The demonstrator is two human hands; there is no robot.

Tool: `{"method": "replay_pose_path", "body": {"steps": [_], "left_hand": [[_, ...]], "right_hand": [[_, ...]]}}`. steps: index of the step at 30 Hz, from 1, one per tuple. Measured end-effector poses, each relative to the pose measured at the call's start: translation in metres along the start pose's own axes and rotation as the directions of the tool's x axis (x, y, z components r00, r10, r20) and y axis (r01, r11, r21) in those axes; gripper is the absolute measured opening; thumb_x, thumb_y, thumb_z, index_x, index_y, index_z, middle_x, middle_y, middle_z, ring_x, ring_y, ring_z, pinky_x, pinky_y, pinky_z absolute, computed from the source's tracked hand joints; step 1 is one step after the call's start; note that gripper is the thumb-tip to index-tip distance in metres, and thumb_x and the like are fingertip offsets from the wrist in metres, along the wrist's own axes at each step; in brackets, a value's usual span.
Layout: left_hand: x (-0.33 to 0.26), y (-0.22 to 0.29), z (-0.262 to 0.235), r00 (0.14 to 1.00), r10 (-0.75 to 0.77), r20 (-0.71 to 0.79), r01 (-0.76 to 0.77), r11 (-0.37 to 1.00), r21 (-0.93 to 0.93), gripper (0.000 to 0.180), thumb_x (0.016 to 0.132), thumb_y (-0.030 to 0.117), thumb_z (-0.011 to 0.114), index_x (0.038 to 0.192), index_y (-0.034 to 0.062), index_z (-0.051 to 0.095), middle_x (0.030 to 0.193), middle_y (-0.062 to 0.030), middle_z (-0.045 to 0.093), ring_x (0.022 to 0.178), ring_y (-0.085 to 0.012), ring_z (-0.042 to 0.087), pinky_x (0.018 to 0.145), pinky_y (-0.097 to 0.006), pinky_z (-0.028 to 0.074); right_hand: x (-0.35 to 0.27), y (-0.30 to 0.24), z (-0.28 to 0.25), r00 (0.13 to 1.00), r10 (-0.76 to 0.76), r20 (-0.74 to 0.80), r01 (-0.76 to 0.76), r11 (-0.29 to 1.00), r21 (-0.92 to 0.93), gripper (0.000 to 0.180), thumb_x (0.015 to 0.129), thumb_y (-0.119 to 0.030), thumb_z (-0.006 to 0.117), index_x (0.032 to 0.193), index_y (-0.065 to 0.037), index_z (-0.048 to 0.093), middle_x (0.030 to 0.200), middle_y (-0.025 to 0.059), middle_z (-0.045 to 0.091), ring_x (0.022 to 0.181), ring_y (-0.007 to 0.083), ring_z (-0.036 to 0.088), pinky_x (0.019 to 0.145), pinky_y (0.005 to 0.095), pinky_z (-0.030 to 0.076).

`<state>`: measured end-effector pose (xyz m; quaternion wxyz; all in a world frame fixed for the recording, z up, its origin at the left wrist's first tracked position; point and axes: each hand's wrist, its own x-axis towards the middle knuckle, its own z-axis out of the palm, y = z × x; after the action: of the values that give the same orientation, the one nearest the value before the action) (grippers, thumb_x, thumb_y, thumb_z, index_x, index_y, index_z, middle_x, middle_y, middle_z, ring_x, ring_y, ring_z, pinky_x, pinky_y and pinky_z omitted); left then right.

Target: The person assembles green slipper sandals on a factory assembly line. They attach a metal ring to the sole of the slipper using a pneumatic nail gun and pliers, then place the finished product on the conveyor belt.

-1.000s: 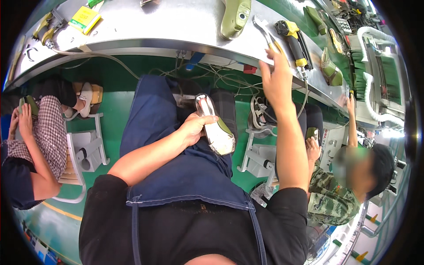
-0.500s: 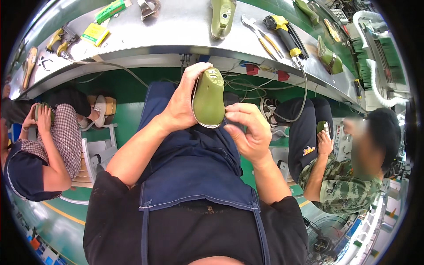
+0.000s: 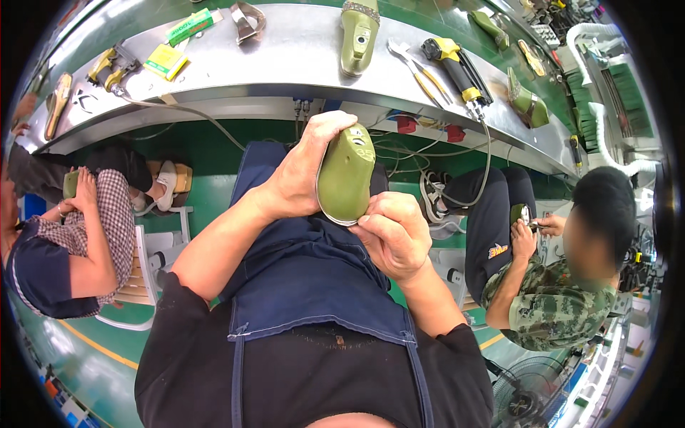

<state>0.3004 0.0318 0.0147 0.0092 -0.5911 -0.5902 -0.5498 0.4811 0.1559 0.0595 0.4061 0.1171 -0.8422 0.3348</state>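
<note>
My left hand (image 3: 303, 171) grips an olive-green shoe last (image 3: 345, 175) upright over my lap, its fingers wrapped round the top. At the last's lower end my right hand (image 3: 392, 232) is closed against it, with the fingers curled at its bottom edge. Whether a small tool sits in the right hand stays hidden. A blue denim apron (image 3: 300, 278) covers my lap beneath both hands.
A curved steel workbench (image 3: 285, 71) runs across the top, carrying another green last (image 3: 358, 36), pliers (image 3: 412, 68), a yellow-black power tool (image 3: 457, 64), yellow boxes (image 3: 168, 60). A person in a checked sleeve (image 3: 107, 228) sits left, a person in camouflage (image 3: 556, 299) right.
One second ago my right hand reached to the bench and my left held the last on my lap. Both hands have since come together on the raised last.
</note>
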Motion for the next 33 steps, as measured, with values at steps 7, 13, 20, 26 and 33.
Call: {"method": "replay_pose_path", "body": {"steps": [7, 13, 20, 26, 33], "left_hand": [[-0.005, 0.005, -0.002, 0.999, -0.022, 0.05, 0.025, 0.999, -0.048, 0.11, 0.066, 0.016, 0.096, 0.155, 0.0012, 0.033, 0.149, -0.0228, 0.045, 0.137, -0.0382, 0.049, 0.117, -0.046, 0.04], [-0.013, 0.005, 0.0, 0.99, -0.109, 0.084, 0.119, 0.985, -0.122, 0.11, 0.068, 0.014, 0.095, 0.156, 0.0023, 0.031, 0.145, -0.0204, 0.046, 0.136, -0.0346, 0.048, 0.117, -0.043, 0.039], [-0.028, 0.01, 0.011, 0.909, -0.369, 0.191, 0.412, 0.863, -0.291, 0.113, 0.071, 0.01, 0.095, 0.16, 0.0081, 0.027, 0.14, -0.0134, 0.049, 0.126, -0.0247, 0.055, 0.109, -0.039, 0.046], [-0.03, 0.022, 0.005, 0.563, -0.617, 0.55, 0.82, 0.335, -0.465, 0.108, 0.072, -0.002, 0.085, 0.161, 0.0093, 0.024, 0.133, -0.0124, 0.055, 0.113, -0.0181, 0.062, 0.097, -0.035, 0.054], [-0.062, 0.01, 0.026, 0.503, -0.581, 0.64, 0.835, 0.133, -0.535, 0.124, 0.072, 0.003, 0.085, 0.167, 0.0004, 0.005, 0.127, -0.0138, 0.064, 0.111, -0.0175, 0.065, 0.1, -0.032, 0.052]], "right_hand": [[0.006, -0.009, -0.002, 0.993, 0.054, 0.109, -0.053, 0.999, -0.005, 0.034, 0.068, 0.002, 0.088, 0.095, -0.003, 0.068, 0.096, 0.0101, 0.064, 0.085, 0.0309, 0.065, 0.074, 0.0398, 0.055], [0.008, -0.009, 0.0, 0.986, 0.085, 0.146, -0.089, 0.996, 0.016, 0.033, 0.071, 0.003, 0.087, 0.094, -0.002, 0.064, 0.095, 0.0113, 0.062, 0.085, 0.0315, 0.064, 0.073, 0.0407, 0.054], [0.007, -0.005, 0.004, 0.967, 0.201, 0.154, -0.21, 0.977, 0.039, 0.032, 0.073, 0.005, 0.085, 0.093, -0.003, 0.063, 0.095, 0.012, 0.063, 0.083, 0.0309, 0.064, 0.072, 0.0404, 0.054], [0.0, 0.019, -0.003, 0.717, 0.599, 0.356, -0.695, 0.647, 0.313, 0.021, 0.089, -0.001, 0.081, 0.103, 0.0, 0.065, 0.092, 0.0077, 0.067, 0.079, 0.0151, 0.068, 0.067, 0.0288, 0.057], [-0.002, 0.039, 0.001, 0.395, 0.723, 0.567, -0.909, 0.218, 0.356, 0.012, 0.097, -0.003, 0.073, 0.102, 0.0, 0.063, 0.091, 0.004, 0.068, 0.078, 0.0091, 0.067, 0.064, 0.0254, 0.058]]}}
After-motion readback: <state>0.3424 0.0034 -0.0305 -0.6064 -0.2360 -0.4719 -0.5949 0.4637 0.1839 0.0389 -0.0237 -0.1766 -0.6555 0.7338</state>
